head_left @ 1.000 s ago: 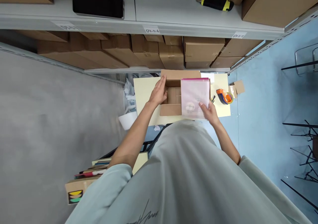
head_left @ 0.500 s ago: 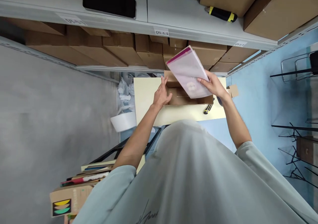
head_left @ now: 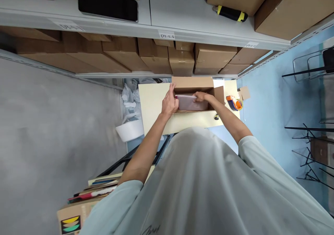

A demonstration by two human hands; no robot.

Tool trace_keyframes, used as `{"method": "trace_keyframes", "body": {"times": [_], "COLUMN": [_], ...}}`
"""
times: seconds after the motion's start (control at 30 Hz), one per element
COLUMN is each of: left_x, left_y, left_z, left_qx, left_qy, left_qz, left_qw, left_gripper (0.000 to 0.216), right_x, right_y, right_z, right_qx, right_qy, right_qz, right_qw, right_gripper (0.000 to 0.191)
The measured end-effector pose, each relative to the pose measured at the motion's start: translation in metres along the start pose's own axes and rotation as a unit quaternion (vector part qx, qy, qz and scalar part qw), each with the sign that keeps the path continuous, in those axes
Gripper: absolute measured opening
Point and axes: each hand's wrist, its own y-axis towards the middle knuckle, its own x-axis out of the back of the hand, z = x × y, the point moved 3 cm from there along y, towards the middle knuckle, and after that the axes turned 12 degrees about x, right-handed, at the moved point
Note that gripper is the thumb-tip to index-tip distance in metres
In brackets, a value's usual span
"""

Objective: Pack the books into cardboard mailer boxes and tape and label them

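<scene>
Pink-edged glossy packet [head_left: 186, 104] sits in the cardboard box [head_left: 193, 82]; right hand's [head_left: 200, 96] fingers clamp its one-o'clock edge; left hand [head_left: 169, 103] touches nine o'clock, grip unclear. Likely light, slippery; hold by edges.

The box [head_left: 193, 81] stands on the table [head_left: 153, 103], with the left hand [head_left: 169, 103] at its left end and the right hand [head_left: 202, 96] inside it on the packet [head_left: 189, 104]. Right of the right hand, a tape dispenser [head_left: 234, 103] rests on the table; left of the left hand, past the table's edge, is a bin [head_left: 130, 130]. Beyond both hands, cartons [head_left: 153, 56] stand under a shelf [head_left: 180, 10] that bears a phone [head_left: 107, 5] leftward and a cutter [head_left: 231, 13] rightward.
</scene>
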Motion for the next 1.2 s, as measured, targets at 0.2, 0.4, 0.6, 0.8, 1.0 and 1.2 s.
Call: {"method": "trace_keyframes", "body": {"times": [0.2, 0.4, 0.6, 0.8, 1.0, 1.2], "left_x": [0.0, 0.001, 0.002, 0.022, 0.035, 0.035], "left_y": [0.0, 0.001, 0.001, -0.027, -0.085, -0.115], "left_z": [0.0, -0.001, 0.001, 0.032, 0.035, -0.014], "left_qx": [0.002, 0.0, 0.025, 0.176, 0.231, 0.15], "left_qy": [0.002, 0.007, -0.012, -0.003, -0.006, -0.024], "left_qz": [0.005, 0.001, -0.019, -0.118, -0.037, -0.054], "left_qw": [1.0, 1.0, 0.999, 0.977, 0.972, 0.987], "left_gripper": [0.106, 0.106, 0.099, 0.123, 0.145, 0.129], "right_x": [-0.008, -0.003, -0.01, -0.046, -0.067, -0.08], "right_y": [0.005, -0.061, -0.167, -0.182, -0.193, -0.186], "right_z": [0.006, 0.007, -0.035, -0.076, -0.054, -0.028], "right_qx": [-0.05, -0.005, -0.014, -0.046, 0.021, 0.068], "right_qy": [-0.003, 0.006, 0.046, 0.291, 0.359, 0.235], "right_qz": [-0.063, -0.142, -0.468, -0.449, -0.39, -0.355], "right_qw": [0.997, 0.99, 0.882, 0.844, 0.848, 0.902], "right_gripper": [0.044, 0.046, 0.062, 0.105, 0.107, 0.069]}}
